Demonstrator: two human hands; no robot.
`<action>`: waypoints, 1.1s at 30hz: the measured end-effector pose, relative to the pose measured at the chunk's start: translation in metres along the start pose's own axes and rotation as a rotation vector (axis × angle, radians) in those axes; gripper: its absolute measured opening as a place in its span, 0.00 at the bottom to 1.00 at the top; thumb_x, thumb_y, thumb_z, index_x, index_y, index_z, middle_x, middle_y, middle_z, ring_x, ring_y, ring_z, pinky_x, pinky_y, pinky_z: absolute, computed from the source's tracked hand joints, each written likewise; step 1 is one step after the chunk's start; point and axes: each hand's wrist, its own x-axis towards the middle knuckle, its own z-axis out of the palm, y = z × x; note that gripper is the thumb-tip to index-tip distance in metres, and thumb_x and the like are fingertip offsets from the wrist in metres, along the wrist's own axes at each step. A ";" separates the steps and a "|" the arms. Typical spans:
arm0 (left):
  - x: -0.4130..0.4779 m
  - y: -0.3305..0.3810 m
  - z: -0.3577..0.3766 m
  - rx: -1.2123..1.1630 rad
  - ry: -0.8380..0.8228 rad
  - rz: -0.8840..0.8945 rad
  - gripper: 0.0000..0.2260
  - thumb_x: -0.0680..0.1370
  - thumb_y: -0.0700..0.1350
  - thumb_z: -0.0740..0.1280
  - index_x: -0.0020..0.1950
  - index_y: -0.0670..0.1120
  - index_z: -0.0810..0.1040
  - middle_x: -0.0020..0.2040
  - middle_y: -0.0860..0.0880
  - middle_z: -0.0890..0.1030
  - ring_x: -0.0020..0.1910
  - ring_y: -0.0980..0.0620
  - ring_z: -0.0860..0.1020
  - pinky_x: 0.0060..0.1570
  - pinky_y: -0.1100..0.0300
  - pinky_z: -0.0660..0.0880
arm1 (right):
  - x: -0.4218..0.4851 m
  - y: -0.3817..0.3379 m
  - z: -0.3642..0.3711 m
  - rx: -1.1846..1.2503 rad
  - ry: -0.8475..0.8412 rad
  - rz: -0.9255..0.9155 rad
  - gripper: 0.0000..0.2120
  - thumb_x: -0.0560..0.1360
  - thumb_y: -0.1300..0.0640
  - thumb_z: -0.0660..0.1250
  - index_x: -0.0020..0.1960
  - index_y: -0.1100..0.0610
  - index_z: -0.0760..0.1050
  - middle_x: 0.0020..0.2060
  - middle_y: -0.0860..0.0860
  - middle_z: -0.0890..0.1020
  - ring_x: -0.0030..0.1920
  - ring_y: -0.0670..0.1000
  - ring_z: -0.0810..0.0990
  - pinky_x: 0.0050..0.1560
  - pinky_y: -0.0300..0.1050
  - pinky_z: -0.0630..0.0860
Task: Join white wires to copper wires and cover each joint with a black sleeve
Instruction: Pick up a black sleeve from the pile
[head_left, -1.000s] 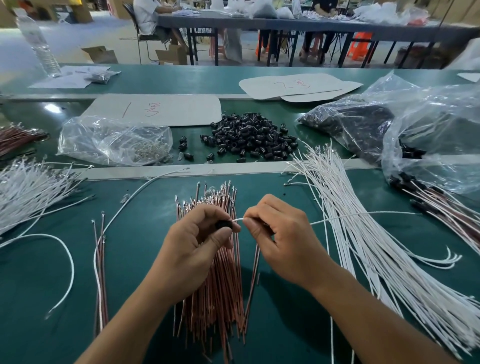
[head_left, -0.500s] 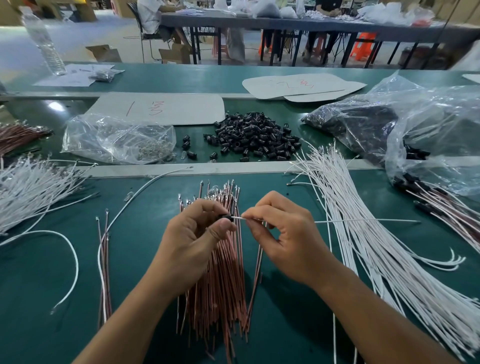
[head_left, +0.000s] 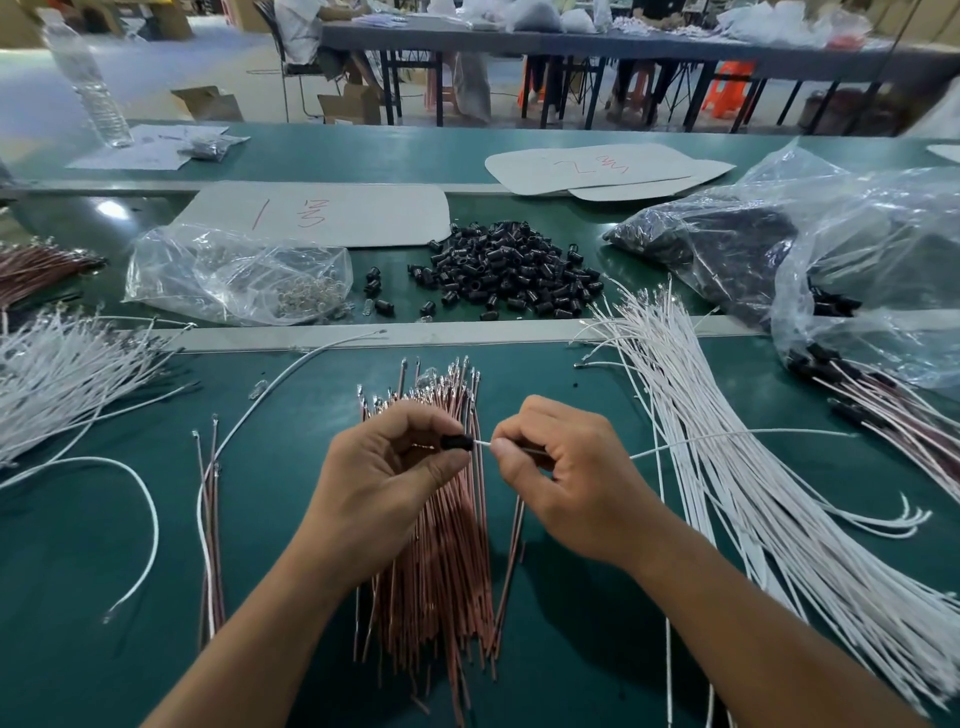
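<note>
The thin white wire (head_left: 789, 431), judged light and limp, was pinched near its tip by the right hand (head_left: 566, 478); at nine o'clock, the left hand (head_left: 384, 483) pinched a small black sleeve (head_left: 456, 442).

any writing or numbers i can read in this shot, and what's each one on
"1" and a red handwritten character, perhaps "号": on the near grey card.
"2" and a similar red character: on the far grey card.
Paper sheets by the water bottle: marks too small to read.
Bottle: no legible label.
</note>
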 end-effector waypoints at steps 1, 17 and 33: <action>0.000 0.000 0.000 0.000 0.000 0.001 0.09 0.70 0.36 0.73 0.48 0.42 0.81 0.44 0.49 0.84 0.45 0.55 0.82 0.47 0.66 0.77 | 0.000 0.000 0.000 -0.002 0.002 0.003 0.07 0.79 0.59 0.67 0.43 0.55 0.78 0.35 0.42 0.71 0.36 0.44 0.72 0.39 0.32 0.64; 0.000 -0.006 0.004 -0.096 0.064 -0.126 0.09 0.68 0.38 0.74 0.47 0.41 0.81 0.40 0.48 0.84 0.39 0.53 0.81 0.44 0.63 0.80 | -0.002 0.004 0.011 0.230 0.058 0.146 0.05 0.79 0.63 0.69 0.45 0.56 0.80 0.34 0.45 0.75 0.34 0.46 0.73 0.37 0.37 0.70; 0.000 -0.013 0.003 -0.033 0.076 -0.117 0.08 0.67 0.40 0.77 0.44 0.48 0.84 0.42 0.47 0.86 0.43 0.53 0.83 0.46 0.65 0.78 | -0.005 0.010 0.024 0.172 0.079 0.203 0.07 0.80 0.59 0.68 0.44 0.56 0.80 0.31 0.37 0.76 0.32 0.42 0.73 0.35 0.30 0.66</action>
